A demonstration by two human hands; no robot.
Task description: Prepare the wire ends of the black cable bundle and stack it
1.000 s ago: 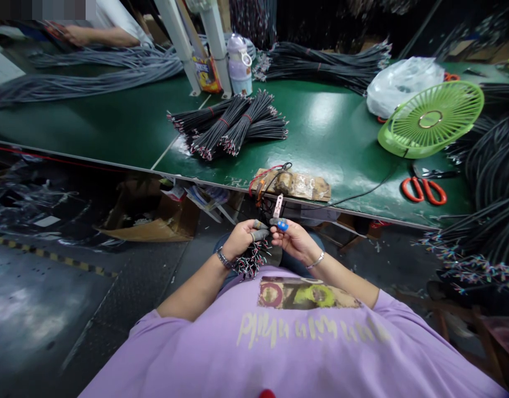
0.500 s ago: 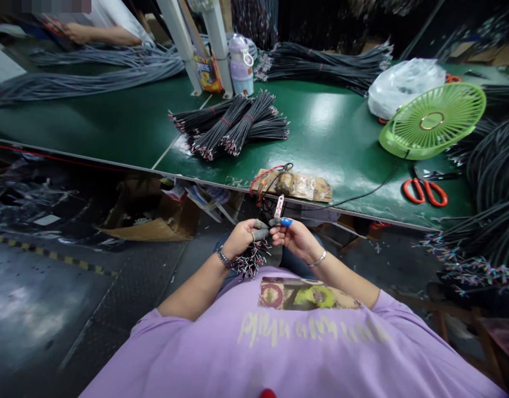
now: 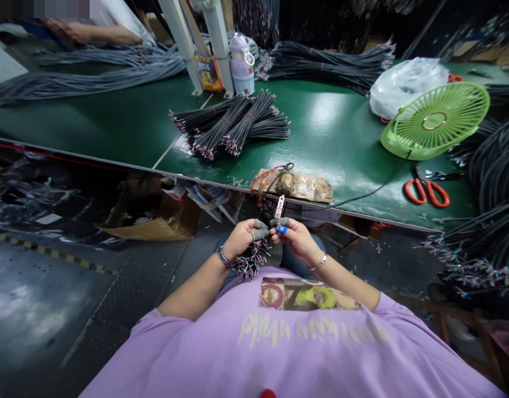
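Below the bench edge, my left hand [image 3: 243, 236] is closed round a bundle of short black cables [image 3: 253, 258], whose stripped red, white and black wire ends fan out beneath my palm. Grey covers sit on some of its fingertips. Close by on the right, my right hand [image 3: 294, 236] is pinched shut at the wires, with a blue wrap and grey covers on its fingers. What exactly it pinches is too small to make out. Just above my fingertips, a pale pink strip-shaped piece [image 3: 280, 206] hangs from the taped cardboard pad [image 3: 306, 187] at the edge.
Tied black cable bundles [image 3: 238, 121] lie on the green bench [image 3: 125, 119]. To the right are red-handled scissors [image 3: 427, 192], a green fan [image 3: 437, 120] and a plastic bag [image 3: 408, 88]. A bottle [image 3: 242, 65] stands behind. A co-worker's arm [image 3: 109, 36] shows at upper left.
My right hand's fingers have curled inward, the blue-wrapped finger shifting down and left towards the thumb. My left hand stays in place with the cable bundle.
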